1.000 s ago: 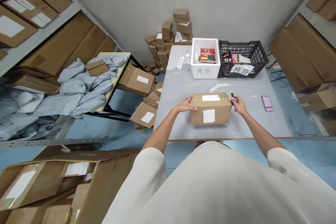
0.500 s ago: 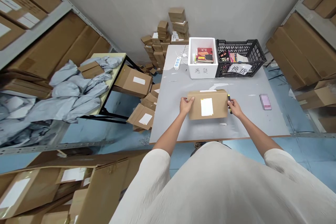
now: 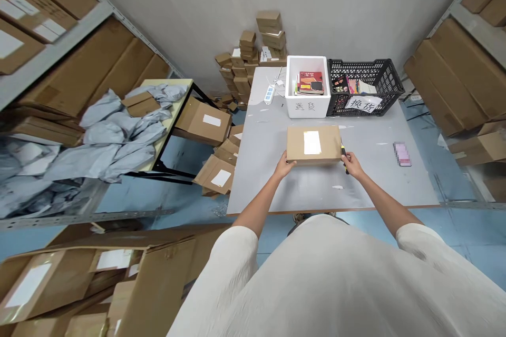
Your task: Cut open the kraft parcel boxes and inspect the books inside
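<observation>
A closed cardboard box [image 3: 294, 142] with a white label on its top is on or just above the grey table [image 3: 261, 174]. My left hand [image 3: 284, 166] grips its near left corner, fingers partly hidden. At the box's right end, my right hand [image 3: 351, 165] is closed around a yellow-and-black utility knife [image 3: 343, 155], blade pointing away from me. Those right-hand fingers are close against the box's side; whether they also press on it I cannot tell.
Behind the box stand a white foam bin [image 3: 307, 107] holding books and a black plastic crate [image 3: 381, 92]. A phone [image 3: 402, 154] lies at right, a power strip [image 3: 269, 95] at back left. Grey parcels [image 3: 98, 160] fill a side table; shelves with cartons flank both sides.
The box has tilted so its labelled face is turned more upward, and it sits slightly farther from me. My left hand has slid lower on its left side. The right hand still holds the knife.
</observation>
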A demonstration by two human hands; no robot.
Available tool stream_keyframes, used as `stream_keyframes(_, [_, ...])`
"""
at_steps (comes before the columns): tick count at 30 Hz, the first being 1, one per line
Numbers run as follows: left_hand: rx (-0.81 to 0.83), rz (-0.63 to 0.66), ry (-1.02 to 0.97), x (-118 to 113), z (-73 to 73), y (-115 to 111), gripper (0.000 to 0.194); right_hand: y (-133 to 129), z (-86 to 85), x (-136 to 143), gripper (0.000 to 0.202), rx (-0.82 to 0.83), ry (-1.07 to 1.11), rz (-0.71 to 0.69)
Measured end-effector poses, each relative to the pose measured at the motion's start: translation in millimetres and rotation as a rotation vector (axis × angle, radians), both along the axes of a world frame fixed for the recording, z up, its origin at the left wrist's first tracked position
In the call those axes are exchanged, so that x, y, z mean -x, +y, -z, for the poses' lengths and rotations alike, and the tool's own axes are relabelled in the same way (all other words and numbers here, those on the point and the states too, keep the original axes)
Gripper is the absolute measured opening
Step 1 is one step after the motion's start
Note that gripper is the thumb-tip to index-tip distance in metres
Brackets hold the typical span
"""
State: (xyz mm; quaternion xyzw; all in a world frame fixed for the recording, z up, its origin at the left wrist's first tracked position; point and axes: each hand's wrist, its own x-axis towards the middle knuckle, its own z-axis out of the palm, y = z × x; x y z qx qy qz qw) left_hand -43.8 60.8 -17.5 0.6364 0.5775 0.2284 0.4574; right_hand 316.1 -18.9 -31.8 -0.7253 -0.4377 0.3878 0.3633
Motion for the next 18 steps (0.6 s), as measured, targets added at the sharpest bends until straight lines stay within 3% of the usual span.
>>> stream_keyframes(8, [0.070,-0.067,0.055,5.8,-6.5,-6.7,0.073,-10.1,-11.9,-1.9,0.063,-0.024,0.059,0.006])
stream_keyframes(13, [0.005,-0.020,0.091,15.8,-26.0,-7.6,0.058,-9.1,-32.1,-9.5,0.062,-0.082,0.082,0.056])
stream_keyframes(18, [0.020,-0.024,0.262,17.8,-44.8,-5.5,0.049,-7.3,-54.9,-13.3,0.060,-0.091,0.008,0.092])
